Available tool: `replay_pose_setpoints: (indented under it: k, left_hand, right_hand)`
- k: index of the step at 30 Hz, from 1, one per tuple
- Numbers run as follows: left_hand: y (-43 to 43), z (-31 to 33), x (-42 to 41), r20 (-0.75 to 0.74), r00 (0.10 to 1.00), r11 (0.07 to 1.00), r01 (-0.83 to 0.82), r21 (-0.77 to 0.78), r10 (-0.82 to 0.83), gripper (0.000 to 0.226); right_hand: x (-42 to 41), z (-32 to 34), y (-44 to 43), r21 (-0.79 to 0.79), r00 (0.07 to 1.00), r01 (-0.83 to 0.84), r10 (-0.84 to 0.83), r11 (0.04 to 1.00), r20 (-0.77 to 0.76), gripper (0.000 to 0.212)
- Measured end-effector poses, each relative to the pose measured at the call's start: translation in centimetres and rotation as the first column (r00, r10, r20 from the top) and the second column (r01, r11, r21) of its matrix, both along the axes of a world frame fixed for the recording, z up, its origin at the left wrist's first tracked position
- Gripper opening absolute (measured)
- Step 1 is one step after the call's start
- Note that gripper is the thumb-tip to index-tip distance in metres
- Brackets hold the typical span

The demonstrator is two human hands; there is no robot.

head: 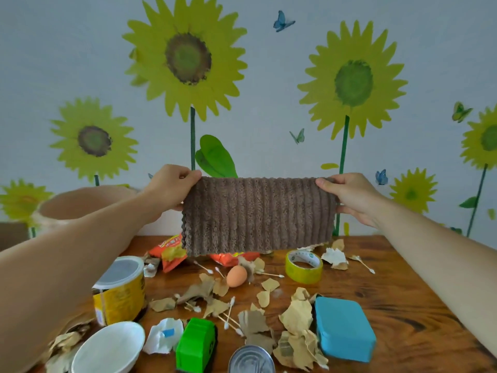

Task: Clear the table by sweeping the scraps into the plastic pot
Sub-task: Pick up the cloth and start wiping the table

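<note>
The left hand [172, 189] and right hand [352, 197] each pinch an upper corner of the brown cloth [258, 216], stretched above the far side of the table [403, 286]. It hangs soft and limp, so it probably sweeps best bunched into a pad. The scraps [295, 316], dry leaves and swabs mid-table, look light and brittle; the plastic pot [80, 204] stands far left

Wooden table [390, 278]; dry leaves [297, 316], egg [236, 275], tape roll [304, 275], blue box [343, 328]

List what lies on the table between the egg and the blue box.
In the head view, dry yellow leaves lie scattered on the wooden table between the egg and the blue box; nothing else shows there.
</note>
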State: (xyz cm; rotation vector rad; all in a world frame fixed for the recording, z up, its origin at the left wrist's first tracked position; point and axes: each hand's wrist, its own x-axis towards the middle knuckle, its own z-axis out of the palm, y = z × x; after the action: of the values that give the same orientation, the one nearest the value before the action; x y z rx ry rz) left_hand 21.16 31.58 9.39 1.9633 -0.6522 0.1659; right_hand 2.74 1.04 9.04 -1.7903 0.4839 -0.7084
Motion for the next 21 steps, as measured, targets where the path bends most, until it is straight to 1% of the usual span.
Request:
replay_pose_setpoints:
  k: [2, 5, 8, 10, 12, 14, 17, 19, 20, 21]
  left_hand:
    - [0.1, 0.0, -0.4, -0.095, 0.995, 0.998, -0.002, -0.064, -0.004, 0.039]
    - [-0.5, 0.0, -1.7, -0.254, 0.965, 0.988, 0.021, -0.154, -0.060, 0.031]
    - [-2.1, 0.1, -3.8, -0.403, 0.899, 0.975, 0.098, -0.197, -0.172, 0.024]
    - [-3.5, 0.1, -5.1, -0.457, 0.858, 0.964, 0.146, -0.222, -0.235, 0.022]
    - [-4.8, 0.1, -6.6, -0.485, 0.826, 0.953, 0.195, -0.230, -0.286, 0.020]
    - [-6.0, 0.0, -8.0, -0.494, 0.805, 0.942, 0.239, -0.237, -0.329, 0.019]
    - [-6.7, 0.0, -9.0, -0.510, 0.774, 0.917, 0.230, -0.326, -0.376, 0.032]
    - [-6.4, 0.3, -9.0, -0.514, 0.752, 0.894, 0.223, -0.389, -0.412, 0.037]
    - [-6.2, 0.4, -8.9, -0.494, 0.764, 0.894, 0.242, -0.377, -0.415, 0.035]
    - [-6.1, 0.5, -8.8, -0.459, 0.795, 0.906, 0.259, -0.334, -0.397, 0.032]
  right_hand:
    - [0.3, -0.1, 1.0, 0.003, 1.000, -0.007, 0.007, 1.000, -0.030, 0.018]
    - [0.7, -0.3, 2.8, -0.005, 0.997, -0.019, 0.018, 1.000, -0.079, 0.022]
    - [1.5, -0.3, 5.0, -0.046, 0.992, -0.078, 0.073, 0.996, -0.100, 0.024]
    - [2.0, -0.2, 6.8, -0.088, 0.988, -0.122, 0.114, 0.989, -0.101, 0.021]
    - [2.6, -0.2, 8.4, -0.130, 0.984, -0.162, 0.150, 0.978, -0.097, 0.020]
    - [3.0, -0.3, 9.7, -0.132, 0.977, -0.207, 0.197, 0.969, -0.087, 0.023]
    - [2.9, -0.3, 10.1, -0.070, 0.962, -0.267, 0.261, 0.961, -0.084, 0.036]
    - [2.4, -0.4, 9.7, -0.021, 0.928, -0.363, 0.360, 0.931, -0.101, 0.033]
    - [2.2, -0.7, 9.4, -0.041, 0.918, -0.387, 0.381, 0.921, -0.107, 0.029]
    - [2.2, -0.9, 9.1, -0.088, 0.926, -0.371, 0.362, 0.924, -0.109, 0.029]
